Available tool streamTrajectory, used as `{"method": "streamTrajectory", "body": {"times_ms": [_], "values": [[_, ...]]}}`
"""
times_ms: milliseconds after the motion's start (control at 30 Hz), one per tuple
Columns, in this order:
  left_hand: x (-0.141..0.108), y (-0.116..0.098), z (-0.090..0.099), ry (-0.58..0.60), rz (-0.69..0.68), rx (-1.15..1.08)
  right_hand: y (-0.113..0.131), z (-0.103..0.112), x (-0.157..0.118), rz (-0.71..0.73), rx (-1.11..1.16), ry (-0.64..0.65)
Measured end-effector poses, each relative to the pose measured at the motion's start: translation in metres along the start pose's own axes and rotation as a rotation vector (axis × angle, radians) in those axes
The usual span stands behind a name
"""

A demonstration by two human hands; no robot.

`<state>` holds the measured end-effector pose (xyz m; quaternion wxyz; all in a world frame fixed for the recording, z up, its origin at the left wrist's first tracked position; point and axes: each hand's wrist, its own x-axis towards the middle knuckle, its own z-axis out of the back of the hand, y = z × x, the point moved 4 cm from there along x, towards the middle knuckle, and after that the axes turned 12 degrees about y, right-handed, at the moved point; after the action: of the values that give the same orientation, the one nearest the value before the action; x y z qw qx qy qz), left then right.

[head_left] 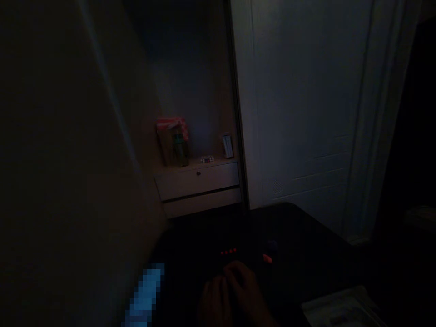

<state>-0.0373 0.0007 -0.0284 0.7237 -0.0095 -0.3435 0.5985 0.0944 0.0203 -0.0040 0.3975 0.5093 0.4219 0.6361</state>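
Note:
The scene is very dark. My left hand [215,299] is low in the middle of the view, its fingers together and bent over the black table [190,245]. Touching or nearly touching it, my right hand [245,288] has thumb and index finger brought together in a pinch. Whatever lies between the fingers of either hand is too dark to make out. Just beyond the hands, several small red dots [228,251] form a row. A small red-orange piece [267,259] lies to their right, with a dim dark object [272,245] behind it.
Pale papers or a similar flat item [344,309] lie at lower right. A blurred blue bright shape [146,295] stands at lower left. Behind the table are a drawer unit [200,184] carrying a bag [166,143], a bottle [180,150] and small items, and a pale door [303,104].

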Motion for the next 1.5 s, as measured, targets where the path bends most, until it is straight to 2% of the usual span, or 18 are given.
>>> {"method": "streamTrajectory", "body": {"times_ms": [133, 300, 400, 533, 667, 900, 1067, 1300, 1500], "values": [[-0.002, -0.004, 0.000, -0.068, 0.090, -0.026, 0.004, 0.002, 0.000, 0.015, -0.025, 0.008], [-0.001, -0.002, -0.005, 0.057, 0.134, -0.091, 0.007, 0.004, -0.001, 0.016, -0.033, 0.035], [-0.002, -0.005, -0.004, 0.036, 0.166, -0.099, 0.009, 0.005, -0.001, 0.015, -0.055, 0.027], [-0.001, -0.011, 0.001, -0.035, 0.136, -0.064, 0.011, 0.005, 0.000, 0.007, -0.050, 0.037], [0.002, -0.009, 0.007, -0.044, 0.090, -0.014, 0.011, 0.005, 0.002, 0.000, -0.039, 0.040], [0.005, -0.003, 0.005, -0.010, 0.036, 0.015, 0.011, 0.006, 0.001, -0.001, -0.045, 0.025], [0.004, -0.004, 0.003, -0.013, 0.054, 0.015, 0.017, 0.006, 0.002, 0.005, -0.042, 0.047], [0.004, -0.004, -0.001, 0.043, 0.081, 0.019, 0.012, 0.006, 0.002, 0.002, -0.018, 0.036], [0.003, -0.002, -0.004, 0.082, -0.002, 0.086, 0.014, 0.006, 0.002, 0.012, -0.027, 0.049]]}}
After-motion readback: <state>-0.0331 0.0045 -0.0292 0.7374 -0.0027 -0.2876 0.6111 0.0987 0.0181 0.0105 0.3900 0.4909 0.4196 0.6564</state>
